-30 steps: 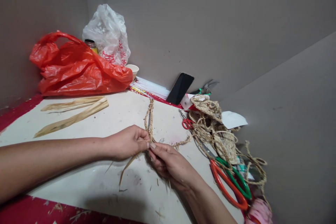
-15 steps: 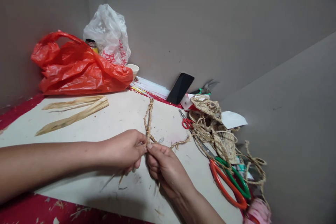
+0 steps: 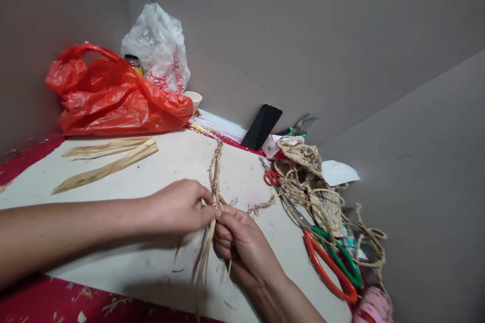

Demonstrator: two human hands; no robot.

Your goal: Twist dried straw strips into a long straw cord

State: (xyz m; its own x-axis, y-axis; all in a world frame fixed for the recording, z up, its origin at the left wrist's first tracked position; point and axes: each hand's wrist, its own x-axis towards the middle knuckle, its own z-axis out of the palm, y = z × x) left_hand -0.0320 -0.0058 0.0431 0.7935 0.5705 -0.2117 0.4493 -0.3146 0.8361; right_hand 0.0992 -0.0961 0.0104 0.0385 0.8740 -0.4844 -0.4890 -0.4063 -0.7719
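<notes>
My left hand [image 3: 182, 208] and my right hand [image 3: 238, 242] meet at the middle of the white board [image 3: 151, 181]. Both pinch the near end of a braided straw cord [image 3: 215, 171], which runs away from me across the board. Loose straw strands [image 3: 203, 262] hang down from the pinch between the two hands. My fingers on both hands are closed around the cord.
Flat straw strips [image 3: 109, 159] lie at the left. A red plastic bag [image 3: 109, 96] and a white bag [image 3: 159, 50] sit at the back, with a paper cup [image 3: 193, 98]. A phone [image 3: 262, 126] leans on the wall. Woven straw pieces [image 3: 310, 181], small red scissors [image 3: 270, 175] and large scissors [image 3: 333, 262] lie at the right.
The loose strands have swung from the left of my hands to hang straight down between them. My left hand's fingers have shifted on the cord; the right hand has barely moved.
</notes>
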